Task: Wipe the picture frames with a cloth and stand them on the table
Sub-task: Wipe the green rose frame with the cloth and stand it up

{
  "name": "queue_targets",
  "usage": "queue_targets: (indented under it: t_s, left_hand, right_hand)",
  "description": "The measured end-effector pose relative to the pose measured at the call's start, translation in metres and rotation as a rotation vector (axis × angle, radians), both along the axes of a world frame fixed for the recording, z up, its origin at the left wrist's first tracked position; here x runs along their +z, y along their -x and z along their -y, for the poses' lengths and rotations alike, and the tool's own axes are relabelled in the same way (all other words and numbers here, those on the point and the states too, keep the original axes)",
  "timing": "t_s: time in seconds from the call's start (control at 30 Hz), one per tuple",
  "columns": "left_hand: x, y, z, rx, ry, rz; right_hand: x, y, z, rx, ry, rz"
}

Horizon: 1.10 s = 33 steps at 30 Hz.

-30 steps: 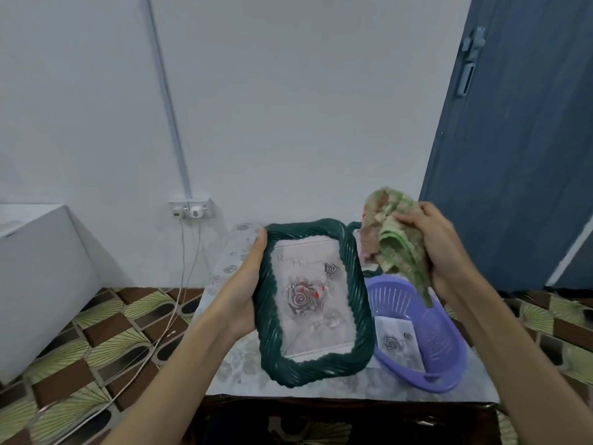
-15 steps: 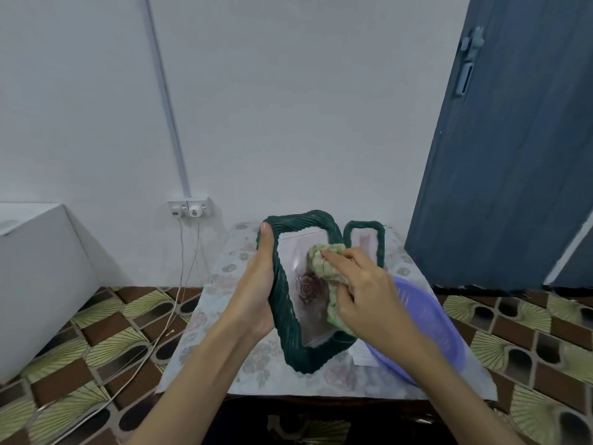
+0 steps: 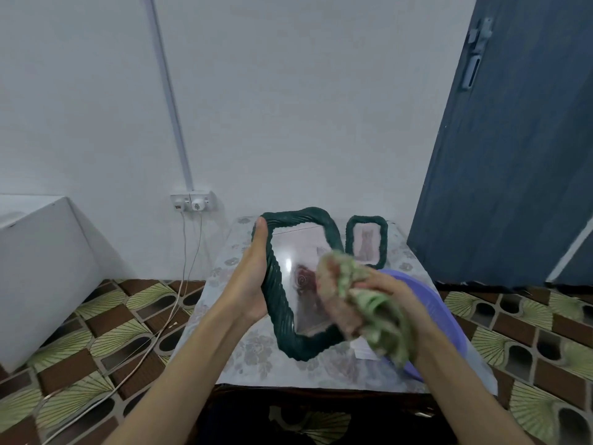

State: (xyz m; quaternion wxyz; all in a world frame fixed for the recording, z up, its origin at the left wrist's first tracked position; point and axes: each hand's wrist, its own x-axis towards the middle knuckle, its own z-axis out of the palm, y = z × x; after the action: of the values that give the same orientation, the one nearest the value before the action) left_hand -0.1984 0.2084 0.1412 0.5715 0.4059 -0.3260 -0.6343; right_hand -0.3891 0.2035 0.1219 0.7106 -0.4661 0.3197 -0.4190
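Note:
A large dark green picture frame (image 3: 282, 319) with a twisted rim and a rose print is held tilted above the table. My left hand (image 3: 252, 277) grips its left edge, thumb on the top corner. My right hand (image 3: 390, 297) clutches a bunched green and pink cloth (image 3: 359, 303) and presses it against the glass on the frame's right side, hiding the right rim. A second, smaller green frame (image 3: 366, 240) stands upright at the back of the table.
The small table (image 3: 256, 351) has a floral cover. A purple plastic basket (image 3: 436, 313) sits at its right with a paper in it. A blue door (image 3: 513, 139) is at the right, a wall socket (image 3: 192, 201) with hanging cables at the left, and a white box (image 3: 38, 268) beside it.
The cloth came down from beside the frame onto the glass and has slid to the lower right. The frame has turned to face more upward.

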Motion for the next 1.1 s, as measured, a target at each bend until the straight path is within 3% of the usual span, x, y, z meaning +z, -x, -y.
queue_targets:
  t_s: [0.13, 0.27, 0.43, 0.63, 0.83, 1.0, 1.1]
  left_hand:
    - [-0.003, -0.003, 0.000, -0.027, -0.010, -0.040]
    - [-0.003, -0.004, 0.001, -0.051, -0.034, -0.074]
    - [0.000, -0.001, -0.002, -0.062, -0.037, -0.058]
    - [0.000, 0.000, -0.003, -0.067, -0.036, -0.055]
    - [0.002, -0.002, -0.004, -0.035, -0.021, -0.057]
    - [0.002, -0.004, -0.007, -0.046, 0.000, -0.033]
    - [0.004, -0.005, -0.008, -0.050, 0.007, -0.009]
  right_hand:
    - [-0.001, 0.012, 0.000, -0.172, -0.106, 0.271]
    - [0.014, 0.009, 0.004, -0.048, -0.064, 0.354]
    - [0.029, 0.000, 0.012, -0.091, 0.075, 0.185]
    - [0.040, -0.011, 0.007, -0.256, 0.556, -0.133]
    - [0.047, -0.007, 0.003, -0.183, 0.303, 0.003]
    - [0.049, -0.003, 0.004, -0.246, 0.203, -0.157]
    - [0.053, 0.000, 0.004, -0.296, 0.245, -0.230]
